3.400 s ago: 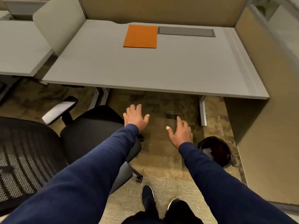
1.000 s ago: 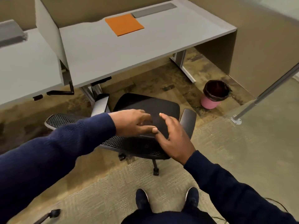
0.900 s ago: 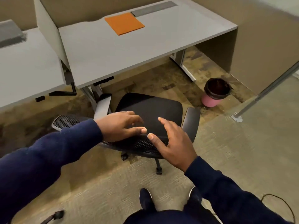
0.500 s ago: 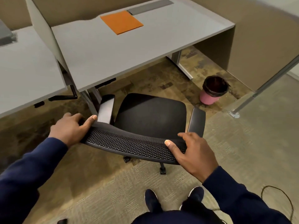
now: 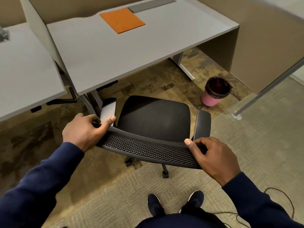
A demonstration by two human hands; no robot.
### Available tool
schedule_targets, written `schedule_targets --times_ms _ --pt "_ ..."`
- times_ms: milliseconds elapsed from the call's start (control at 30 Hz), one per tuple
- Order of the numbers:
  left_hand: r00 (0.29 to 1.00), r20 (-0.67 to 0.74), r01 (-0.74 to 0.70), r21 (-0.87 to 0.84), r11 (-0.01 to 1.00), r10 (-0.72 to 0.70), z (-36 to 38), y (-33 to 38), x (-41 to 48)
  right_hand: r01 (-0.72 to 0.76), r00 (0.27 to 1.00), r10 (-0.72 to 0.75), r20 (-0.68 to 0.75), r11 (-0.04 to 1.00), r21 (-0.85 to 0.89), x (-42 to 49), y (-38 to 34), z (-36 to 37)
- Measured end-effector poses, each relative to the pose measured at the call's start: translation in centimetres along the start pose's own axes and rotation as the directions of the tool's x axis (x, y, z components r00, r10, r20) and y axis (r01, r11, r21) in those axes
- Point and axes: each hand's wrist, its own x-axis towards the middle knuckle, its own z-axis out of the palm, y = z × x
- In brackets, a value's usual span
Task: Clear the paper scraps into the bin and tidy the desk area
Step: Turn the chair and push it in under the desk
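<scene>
A black office chair [image 5: 154, 119] with a mesh backrest stands on the floor in front of the grey desk [image 5: 115, 51], its seat facing the desk. My left hand [image 5: 85, 130] grips the left end of the backrest's top edge. My right hand [image 5: 212, 158] grips the right end. A pink bin [image 5: 213, 94] with a black liner stands on the floor under the desk's right end. An orange pad [image 5: 122, 19] lies flat near the back of the desk. I see no paper scraps.
A second grey desk [image 5: 24, 68] lies to the left behind a divider panel [image 5: 42, 33]. A tan partition [image 5: 263, 46] closes the right side, with a metal post [image 5: 271, 83] beside it. A black cable [image 5: 283, 204] trails on the carpet at lower right. My feet are below the chair.
A second ago both hands hovered together over the backrest; they spread apart and closed on its two ends. Since half a second ago the grip is held and the chair has barely shifted.
</scene>
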Motion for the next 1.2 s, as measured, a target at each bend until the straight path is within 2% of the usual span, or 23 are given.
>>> schedule_targets --times_ms 533,767,1200 --pt "0.998 -0.061 -0.012 -0.101 0.995 0.006 0.5 3.6 -1.0 -0.015 0.999 0.016 -0.052 1.0 0.016 0.3 2.0 -1.8" --pt "0.997 -0.077 -0.031 -0.106 0.994 0.023 0.1 5.5 0.4 -0.02 0.995 0.016 -0.094 0.999 -0.039 1.4 2.3 -2.0" --pt "0.998 -0.046 -0.035 -0.09 0.995 0.031 2.2 11.1 5.2 -0.056 0.982 0.048 -0.181 0.998 -0.04 8.8 6.2 -3.6"
